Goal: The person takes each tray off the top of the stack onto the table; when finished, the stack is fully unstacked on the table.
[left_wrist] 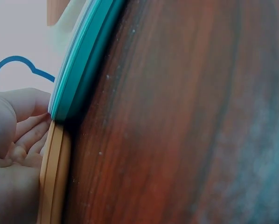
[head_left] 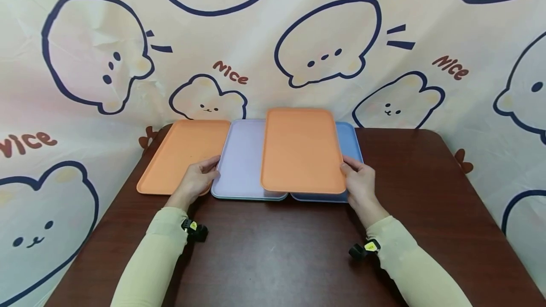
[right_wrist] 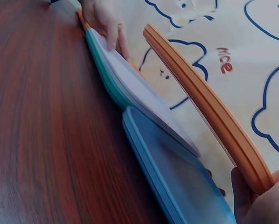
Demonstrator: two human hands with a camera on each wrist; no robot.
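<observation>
Grips the raised orange tray (head_left: 303,150) by its right edge with the right hand (head_left: 361,184), thumb and fingers closed about the rim. Holds it higher than the lilac tray (head_left: 241,155), hiding the right part of that one in the head view and part of the blue tray (head_left: 351,141) as well, with a visible gap beneath in the right wrist view. Seems to hinge chiefly on this raised overlap. Runs lengthwise from near to far, roughly parallel to the lilac tray. Lies nearer to the right hand, well apart from the left hand (head_left: 195,181). Touches the left edge of the lilac tray with loose left fingers, not wrapped round anything as far as shown.

Counts two orange trays: the raised one and a flat orange tray (head_left: 187,148) just left of the lilac tray. Counts one lilac tray on top of at least one green tray (left_wrist: 79,70), and at least one blue tray, right of the lilac tray on the worktop (head_left: 264,250); cannot tell the number stacked. Counts two hands, one either side of the lilac tray.
</observation>
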